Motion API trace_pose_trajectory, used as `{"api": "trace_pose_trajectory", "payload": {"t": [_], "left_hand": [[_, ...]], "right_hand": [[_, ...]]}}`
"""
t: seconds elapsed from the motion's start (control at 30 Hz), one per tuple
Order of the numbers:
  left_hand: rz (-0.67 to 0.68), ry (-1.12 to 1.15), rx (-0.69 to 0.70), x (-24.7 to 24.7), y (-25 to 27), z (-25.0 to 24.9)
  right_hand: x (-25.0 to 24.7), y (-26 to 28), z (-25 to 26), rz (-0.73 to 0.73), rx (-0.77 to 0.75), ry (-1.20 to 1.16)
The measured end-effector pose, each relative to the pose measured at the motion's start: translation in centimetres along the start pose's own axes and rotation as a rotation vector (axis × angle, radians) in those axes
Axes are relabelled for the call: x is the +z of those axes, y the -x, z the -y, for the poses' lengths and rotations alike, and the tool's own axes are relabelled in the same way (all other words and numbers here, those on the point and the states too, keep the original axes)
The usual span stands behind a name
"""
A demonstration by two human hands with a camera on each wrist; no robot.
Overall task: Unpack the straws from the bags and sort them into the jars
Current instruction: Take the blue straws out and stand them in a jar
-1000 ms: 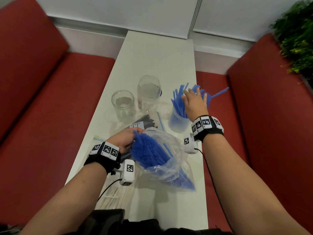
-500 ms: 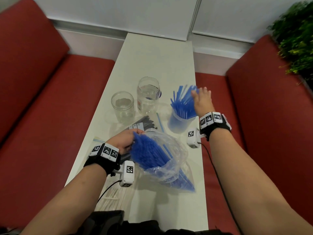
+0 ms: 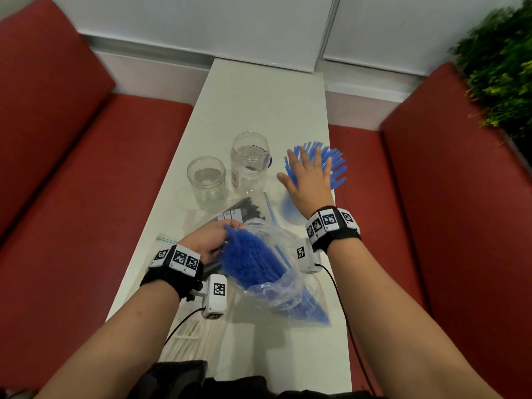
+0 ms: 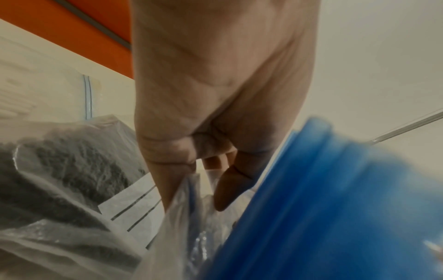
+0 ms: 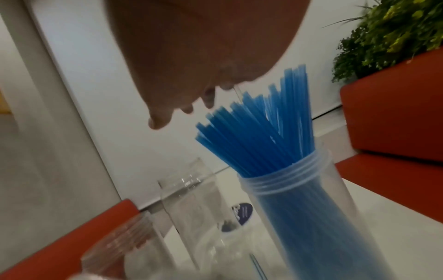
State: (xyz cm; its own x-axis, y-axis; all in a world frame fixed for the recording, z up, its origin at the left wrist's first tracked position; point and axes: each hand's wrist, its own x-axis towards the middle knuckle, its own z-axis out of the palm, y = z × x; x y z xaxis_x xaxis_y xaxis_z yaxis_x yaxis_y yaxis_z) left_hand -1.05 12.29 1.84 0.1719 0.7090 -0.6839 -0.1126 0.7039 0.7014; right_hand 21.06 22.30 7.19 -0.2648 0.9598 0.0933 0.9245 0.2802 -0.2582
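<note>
Straws stand fanned in the right-hand jar under the flat, open right hand; press lightly to seat them level. Left hand seems to pinch the bag mouth on the worktop; keep that grip firm.

Light: we see even, soft indoor light from above; the white table is bright without hard glare.
Shadows: we find faint, diffuse ones under the bag of blue straws.
Head view: we read it as sharp at centre, with bowed edges and a smeared plant.
Left wrist view: our left hand is fairly crisp; the blue straws are a blur.
Right wrist view: we see motion blur; our right hand is dark, and the near jars are soft.
</note>
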Motion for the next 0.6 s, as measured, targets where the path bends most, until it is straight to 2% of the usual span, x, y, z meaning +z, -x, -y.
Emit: {"api": "trace_pose_trajectory", "payload": {"t": [0.1,0.13,0.17,0.23,0.3,0.33,0.37,0.47,0.6], "left_hand": [[-0.005,0.024,-0.009,-0.2,0.0,0.3],[-0.006,0.023,-0.012,-0.2,0.0,0.3],[-0.001,0.018,-0.013,-0.1,0.0,0.3],[0.008,-0.002,-0.001,0.2,0.0,0.0],[0.011,-0.035,0.023,0.5,0.0,-0.1],[0.007,-0.045,0.030,0.6,0.1,-0.2],[0.002,-0.047,0.037,0.5,0.1,-0.2],[-0.030,-0.049,0.055,0.2,0.2,0.0],[-0.032,-0.076,0.056,0.6,0.3,0.3]], "right_hand": [[-2.3,1.1,0.9,-0.366,-0.122,-0.325],[-3.0,1.8,1.4,-0.381,-0.113,-0.492],[-3.9,2.6,2.2,-0.297,-0.070,-0.649],[-4.4,4.2,3.4,0.063,0.046,-0.767],[-3.8,5.5,4.0,0.481,0.117,-0.543],[-3.2,6.2,4.1,0.636,0.137,-0.377],[-2.6,6.9,4.2,0.731,0.143,-0.215],[-0.7,8.8,3.8,0.786,0.128,0.043],[2.2,10.3,4.2,0.825,0.196,-0.003]]}}
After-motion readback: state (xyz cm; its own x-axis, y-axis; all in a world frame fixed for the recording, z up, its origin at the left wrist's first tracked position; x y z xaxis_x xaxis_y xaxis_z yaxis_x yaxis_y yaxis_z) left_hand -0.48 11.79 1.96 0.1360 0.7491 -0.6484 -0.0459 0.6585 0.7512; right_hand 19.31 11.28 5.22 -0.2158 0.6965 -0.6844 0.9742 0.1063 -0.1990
